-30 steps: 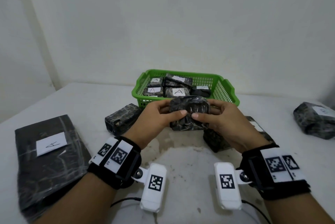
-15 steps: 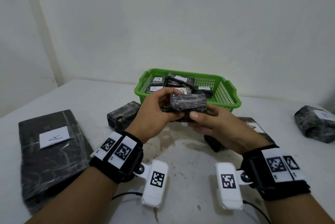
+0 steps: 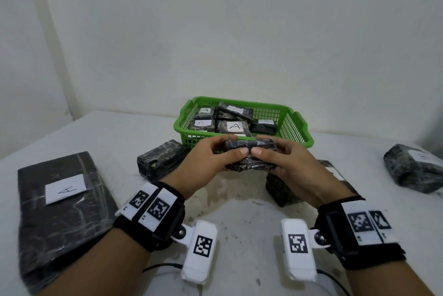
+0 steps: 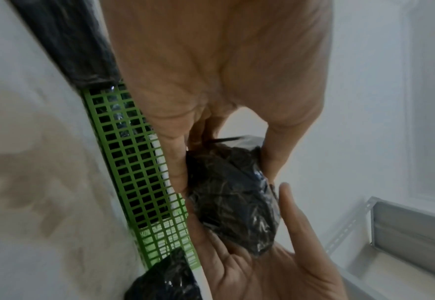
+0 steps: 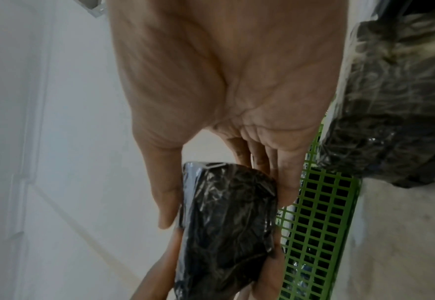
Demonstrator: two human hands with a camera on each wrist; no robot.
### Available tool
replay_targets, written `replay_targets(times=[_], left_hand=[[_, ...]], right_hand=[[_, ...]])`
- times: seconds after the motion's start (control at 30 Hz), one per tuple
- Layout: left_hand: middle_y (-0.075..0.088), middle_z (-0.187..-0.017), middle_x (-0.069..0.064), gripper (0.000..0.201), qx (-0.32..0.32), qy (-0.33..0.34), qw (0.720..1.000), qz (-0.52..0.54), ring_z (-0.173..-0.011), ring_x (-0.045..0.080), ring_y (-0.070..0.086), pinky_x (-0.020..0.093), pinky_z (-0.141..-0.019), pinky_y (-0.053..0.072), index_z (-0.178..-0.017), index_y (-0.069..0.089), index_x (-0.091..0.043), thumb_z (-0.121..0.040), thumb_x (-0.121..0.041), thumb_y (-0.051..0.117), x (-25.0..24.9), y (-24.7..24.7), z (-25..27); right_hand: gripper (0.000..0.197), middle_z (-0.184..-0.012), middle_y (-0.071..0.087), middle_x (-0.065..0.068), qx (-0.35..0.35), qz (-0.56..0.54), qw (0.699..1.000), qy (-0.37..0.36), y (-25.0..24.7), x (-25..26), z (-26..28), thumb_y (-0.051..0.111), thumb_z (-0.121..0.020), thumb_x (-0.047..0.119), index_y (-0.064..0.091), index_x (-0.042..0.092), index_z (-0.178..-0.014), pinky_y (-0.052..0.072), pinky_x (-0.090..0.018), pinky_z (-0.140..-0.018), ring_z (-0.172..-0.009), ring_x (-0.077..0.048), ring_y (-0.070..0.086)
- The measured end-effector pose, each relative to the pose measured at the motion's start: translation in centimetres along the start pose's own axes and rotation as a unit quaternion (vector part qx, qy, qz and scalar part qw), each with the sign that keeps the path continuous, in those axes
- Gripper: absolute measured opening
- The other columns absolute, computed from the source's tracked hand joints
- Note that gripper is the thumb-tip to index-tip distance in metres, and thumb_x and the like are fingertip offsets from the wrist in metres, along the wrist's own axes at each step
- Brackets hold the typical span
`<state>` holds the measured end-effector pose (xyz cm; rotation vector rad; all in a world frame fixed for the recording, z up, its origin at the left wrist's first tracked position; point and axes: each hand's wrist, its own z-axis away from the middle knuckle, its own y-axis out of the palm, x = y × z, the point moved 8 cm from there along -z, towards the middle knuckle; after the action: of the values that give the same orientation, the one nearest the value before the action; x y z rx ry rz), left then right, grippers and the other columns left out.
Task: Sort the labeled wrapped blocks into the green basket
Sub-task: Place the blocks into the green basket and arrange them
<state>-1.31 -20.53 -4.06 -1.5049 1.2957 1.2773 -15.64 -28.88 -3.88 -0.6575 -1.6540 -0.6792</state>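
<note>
Both hands share one grip on a dark wrapped block (image 3: 249, 155). The left hand (image 3: 208, 164) curls round its left end, thumb on the near face and fingers behind; the right hand (image 3: 287, 166) does the same at the right end, and the two thumb tips nearly meet at the middle of the block. From the left wrist the block (image 4: 233, 201) sits between thumb and fingers, with the other hand's palm under it. From the right wrist the block (image 5: 226, 223) shows no label on the faces in view. It is held off the worktop (image 3: 239, 214), just in front of the near wall of the green basket (image 3: 297, 137). Inside the basket lie several wrapped blocks, some with labels marked A (image 3: 233, 126). More blocks lie on the worktop: one left of the basket (image 3: 160, 159), one under the right hand (image 3: 280, 190), one far right (image 3: 414, 168), and a flat dark packet (image 3: 62, 204) at the left.
</note>
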Motion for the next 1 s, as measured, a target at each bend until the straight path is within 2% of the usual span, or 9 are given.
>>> replay_targets(times=[0.2, 0.3, 0.4, 0.53, 0.67, 0.73, 0.8, 0.9, 1.0], left_hand=[[0.074, -0.123, 0.007, 0.064, 0.004, 0.0, 1.0, -0.011, -0.115, 0.022, 0.07, 0.042, -0.101, 0.055, -0.133, 0.062, -0.015, -0.076, -0.03, 0.087, 0.1, -0.5, 0.0], [0.075, -0.121, 0.009, 0.066, -0.009, 0.013, 1.0, -0.008, -0.113, 0.026, 0.071, 0.047, -0.104, 0.054, -0.131, 0.063, -0.012, -0.073, -0.029, 0.09, -0.2, -1.0, -0.1], [0.072, -0.126, 0.006, 0.073, 0.013, 0.002, 1.0, 0.009, -0.117, 0.024, 0.07, 0.041, -0.101, 0.055, -0.137, 0.057, -0.012, -0.073, -0.032, 0.085, -0.2, -0.6, 0.0], [0.073, -0.124, 0.004, 0.054, 0.006, 0.02, 0.999, -0.029, -0.115, 0.02, 0.07, 0.028, -0.09, 0.059, -0.134, 0.06, -0.011, -0.085, -0.01, 0.079, -0.7, -0.7, 0.0], [0.072, -0.126, 0.001, 0.065, 0.014, 0.033, 0.998, -0.053, -0.117, 0.016, 0.069, 0.035, -0.096, 0.058, -0.133, 0.062, -0.018, -0.072, -0.02, 0.084, -1.2, -0.7, 0.3], [0.07, -0.127, 0.002, 0.064, -0.008, 0.057, 0.996, -0.068, -0.118, 0.016, 0.068, 0.037, -0.097, 0.058, -0.13, 0.063, -0.019, -0.071, -0.013, 0.087, -1.5, -1.2, 0.3], [0.069, -0.129, 0.002, 0.064, -0.023, 0.083, 0.993, -0.077, -0.122, 0.014, 0.065, 0.034, -0.097, 0.058, -0.13, 0.061, -0.018, -0.074, 0.0, 0.086, -1.8, -1.3, 0.3], [0.066, -0.132, 0.0, 0.071, 0.003, 0.087, 0.993, -0.083, -0.124, 0.012, 0.063, 0.031, -0.094, 0.059, -0.133, 0.058, -0.018, -0.072, 0.007, 0.085, -1.9, -0.8, 0.4], [0.064, -0.134, -0.006, 0.074, 0.037, 0.048, 0.994, -0.091, -0.117, 0.007, 0.066, 0.027, -0.091, 0.059, -0.139, 0.056, -0.024, -0.073, -0.012, 0.088, -1.3, 0.0, 0.5]], right_hand=[[0.08, -0.12, 0.078, -0.012, -0.031, 0.008, 0.999, -0.02, -0.3, 0.3, 0.0, 0.091, -0.058, 0.032, 0.067, 0.005, -0.13, 0.054, -0.041, -0.103, -0.114, -0.028, 0.074], [0.072, -0.12, 0.078, -0.012, -0.007, 0.007, 1.0, -0.016, -0.1, 0.4, 0.1, 0.089, -0.063, 0.024, 0.067, 0.004, -0.129, 0.056, -0.037, -0.1, -0.114, -0.027, 0.074], [0.083, -0.122, 0.077, -0.011, -0.004, 0.019, 1.0, -0.017, -0.3, 0.3, 0.0, 0.1, -0.059, 0.026, 0.065, 0.005, -0.132, 0.054, -0.039, -0.103, -0.119, -0.027, 0.072], [0.08, -0.122, 0.078, -0.006, -0.007, 0.029, 0.999, -0.025, -0.6, 0.5, 0.0, 0.099, -0.061, 0.021, 0.065, 0.011, -0.132, 0.053, -0.043, -0.107, -0.118, -0.023, 0.073], [0.076, -0.123, 0.078, -0.002, -0.01, 0.044, 0.998, -0.037, -0.5, 0.9, 0.2, 0.096, -0.062, 0.016, 0.065, 0.015, -0.131, 0.054, -0.039, -0.106, -0.12, -0.02, 0.072], [0.081, -0.128, 0.075, -0.002, -0.004, 0.053, 0.998, -0.036, -0.4, 0.8, 0.0, 0.099, -0.065, 0.016, 0.063, 0.014, -0.137, 0.054, -0.038, -0.105, -0.124, -0.02, 0.069], [0.074, -0.13, 0.074, -0.004, 0.013, 0.036, 0.999, -0.012, 0.1, 0.4, 0.0, 0.092, -0.071, 0.022, 0.063, 0.013, -0.138, 0.056, -0.039, -0.105, -0.124, -0.022, 0.069], [0.052, -0.12, 0.078, -0.013, 0.007, -0.006, 0.999, 0.037, 0.4, 0.0, 0.3, 0.083, -0.084, 0.025, 0.067, 0.003, -0.129, 0.063, -0.037, -0.093, -0.109, -0.025, 0.075], [0.035, -0.113, 0.079, -0.016, -0.012, 0.008, 0.999, 0.037, 0.0, -0.1, 0.4, 0.074, -0.089, 0.012, 0.071, 0.0, -0.122, 0.064, -0.033, -0.079, -0.098, -0.024, 0.078]])
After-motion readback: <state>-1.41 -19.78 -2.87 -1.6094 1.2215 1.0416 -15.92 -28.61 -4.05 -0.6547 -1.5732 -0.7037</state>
